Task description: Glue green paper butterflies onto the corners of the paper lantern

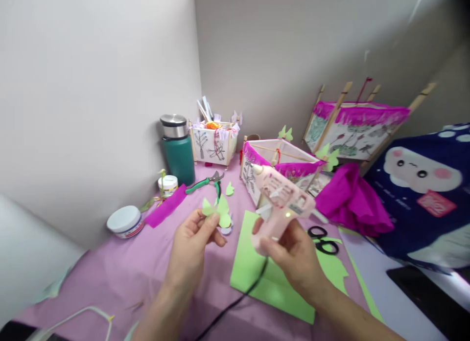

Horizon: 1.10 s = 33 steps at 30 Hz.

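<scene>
Between thumb and fingers, my left hand [196, 236] pinches a light green paper butterfly [222, 211] above the table. My right hand [290, 255] grips the handle of a pale pink hot glue gun [281, 199]. Its nozzle points up and left, a small light glows on its body, and a black cord hangs from the handle. Nozzle and butterfly are apart. Behind the glue gun stands a paper lantern frame [301, 152] with magenta fringe and green butterflies at its corners. Beneath the gun lies a sheet of light green paper [253, 277].
Black-handled scissors [325, 245] lie right of my right hand, near crumpled magenta paper [354, 201]. Green-handled pliers [205, 182], a teal bottle [178, 152] and a white tub [125, 221] stand or lie at left. Two more lanterns stand behind, one a white box [213, 145]. A phone [429, 302] lies right.
</scene>
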### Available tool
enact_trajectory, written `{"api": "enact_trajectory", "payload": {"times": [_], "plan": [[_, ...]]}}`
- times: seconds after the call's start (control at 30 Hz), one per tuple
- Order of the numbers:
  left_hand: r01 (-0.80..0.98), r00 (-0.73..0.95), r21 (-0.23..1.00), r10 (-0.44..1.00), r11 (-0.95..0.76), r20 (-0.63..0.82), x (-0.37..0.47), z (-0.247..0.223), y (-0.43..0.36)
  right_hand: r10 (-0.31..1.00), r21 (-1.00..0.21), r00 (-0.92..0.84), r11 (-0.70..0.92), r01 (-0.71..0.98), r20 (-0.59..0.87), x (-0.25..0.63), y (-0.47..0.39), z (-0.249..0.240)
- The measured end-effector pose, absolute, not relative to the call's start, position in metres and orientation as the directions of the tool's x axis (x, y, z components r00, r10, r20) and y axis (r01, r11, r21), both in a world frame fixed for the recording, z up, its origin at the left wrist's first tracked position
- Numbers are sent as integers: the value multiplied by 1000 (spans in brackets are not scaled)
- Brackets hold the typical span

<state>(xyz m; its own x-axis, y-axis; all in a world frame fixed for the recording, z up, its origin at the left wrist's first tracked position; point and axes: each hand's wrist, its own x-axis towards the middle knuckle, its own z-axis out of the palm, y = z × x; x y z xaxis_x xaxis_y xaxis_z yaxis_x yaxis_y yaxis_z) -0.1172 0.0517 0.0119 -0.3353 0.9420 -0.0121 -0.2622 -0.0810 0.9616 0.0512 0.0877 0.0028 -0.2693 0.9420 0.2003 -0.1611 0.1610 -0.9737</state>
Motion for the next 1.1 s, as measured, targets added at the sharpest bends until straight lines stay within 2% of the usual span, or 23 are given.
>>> {"api": "enact_trajectory", "payload": {"times": [0.13, 0.27, 0.37, 0.43, 0.5, 0.6, 0.67, 0.8, 1.1], "plan": [[-204, -169, 974, 983, -99, 65, -99, 31, 86, 949, -936, -74, 285, -206, 306, 93, 104, 14], [-82, -101, 980, 980, -180, 172, -81, 51, 114, 915, -869, -101, 330, -368, 390, 120, 120, 24], [125, -66, 933, 936, -337, 347, -75, 49, 130, 917, -840, -126, 282, -463, 377, 129, 132, 13], [314, 14, 814, 860, -488, 510, -76, 40, 140, 926, -849, -138, 254, -464, 352, 132, 137, -1], [454, 122, 634, 749, -625, 651, -77, 30, 147, 928, -874, -189, 213, -437, 320, 134, 138, -15], [516, 217, 426, 594, -743, 774, -78, 18, 151, 914, -919, -325, 111, -377, 244, 136, 133, -29], [536, 227, 367, 548, -761, 805, -77, 13, 150, 912, -941, -367, 57, -334, 186, 136, 128, -35], [593, 216, 331, 541, -734, 812, -76, 8, 144, 924, -957, -373, -32, -288, 81, 136, 120, -44], [591, 211, 364, 574, -719, 791, -75, 1, 142, 883, -973, -468, -141, -184, -40, 139, 113, -54]]}}
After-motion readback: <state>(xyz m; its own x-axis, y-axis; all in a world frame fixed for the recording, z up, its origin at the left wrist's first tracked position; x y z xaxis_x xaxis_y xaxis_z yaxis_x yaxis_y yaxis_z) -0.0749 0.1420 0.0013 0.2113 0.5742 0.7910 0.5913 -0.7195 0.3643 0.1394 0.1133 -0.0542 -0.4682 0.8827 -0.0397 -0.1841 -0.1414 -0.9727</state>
